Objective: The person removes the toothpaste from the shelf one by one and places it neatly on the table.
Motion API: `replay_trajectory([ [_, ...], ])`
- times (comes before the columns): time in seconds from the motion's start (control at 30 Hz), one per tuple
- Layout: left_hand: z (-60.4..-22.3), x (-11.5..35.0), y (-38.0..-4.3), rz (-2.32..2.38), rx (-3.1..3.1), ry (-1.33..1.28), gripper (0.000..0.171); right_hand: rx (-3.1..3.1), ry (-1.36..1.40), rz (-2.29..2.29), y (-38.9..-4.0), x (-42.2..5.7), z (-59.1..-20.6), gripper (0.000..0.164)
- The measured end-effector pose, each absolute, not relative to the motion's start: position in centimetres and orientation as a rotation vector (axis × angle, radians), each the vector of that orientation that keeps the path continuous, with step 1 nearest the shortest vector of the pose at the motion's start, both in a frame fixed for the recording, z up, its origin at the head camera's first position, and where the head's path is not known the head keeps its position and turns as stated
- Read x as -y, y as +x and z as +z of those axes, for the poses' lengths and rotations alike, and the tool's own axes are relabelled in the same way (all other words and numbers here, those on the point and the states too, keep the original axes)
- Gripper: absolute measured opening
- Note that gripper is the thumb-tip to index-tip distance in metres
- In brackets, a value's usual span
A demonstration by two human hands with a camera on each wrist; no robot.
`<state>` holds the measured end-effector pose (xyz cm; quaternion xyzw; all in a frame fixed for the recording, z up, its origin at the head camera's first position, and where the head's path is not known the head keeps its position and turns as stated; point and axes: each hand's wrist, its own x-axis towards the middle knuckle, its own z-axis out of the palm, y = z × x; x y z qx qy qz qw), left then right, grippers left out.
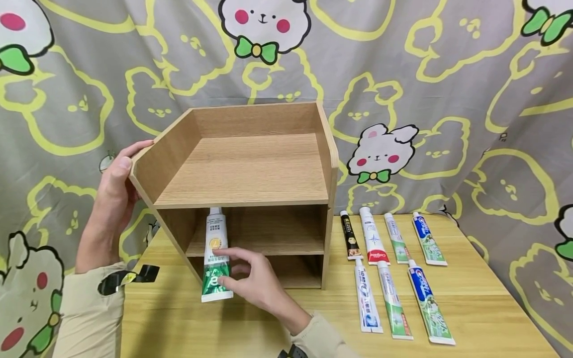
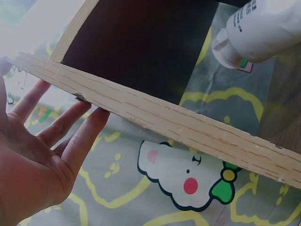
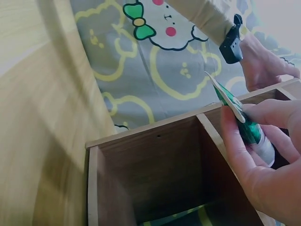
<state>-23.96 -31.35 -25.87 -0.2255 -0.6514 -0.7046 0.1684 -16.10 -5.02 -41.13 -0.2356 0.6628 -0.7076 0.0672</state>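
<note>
A green-and-white toothpaste tube (image 1: 217,256) is pinched between the thumb and fingers of my right hand (image 1: 255,278). Its cap end points into the upper compartment of a small wooden shelf (image 1: 250,169), near that compartment's left wall. The tube's flat green end (image 3: 230,101) sticks out at the front. My left hand (image 1: 115,181) grips the front edge of the shelf's left side panel. In the left wrist view the fingertips (image 2: 96,117) touch the panel's edge, and the white cap end of the tube (image 2: 256,35) shows inside.
Right of the shelf, several toothpaste tubes lie in two rows on the wooden table (image 1: 483,298), among them a black one (image 1: 350,236) and a red-and-white one (image 1: 372,236). The shelf has a lower compartment (image 1: 297,271). A patterned curtain (image 1: 277,79) hangs behind.
</note>
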Motion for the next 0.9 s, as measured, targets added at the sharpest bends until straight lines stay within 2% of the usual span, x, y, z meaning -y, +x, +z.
replay_trajectory([
  [0.9,-26.0,31.8,-24.2,-2.005,1.875,-0.689,0.056,-2.009,-0.964,-2.175,-13.7,4.0,-43.5,0.047],
])
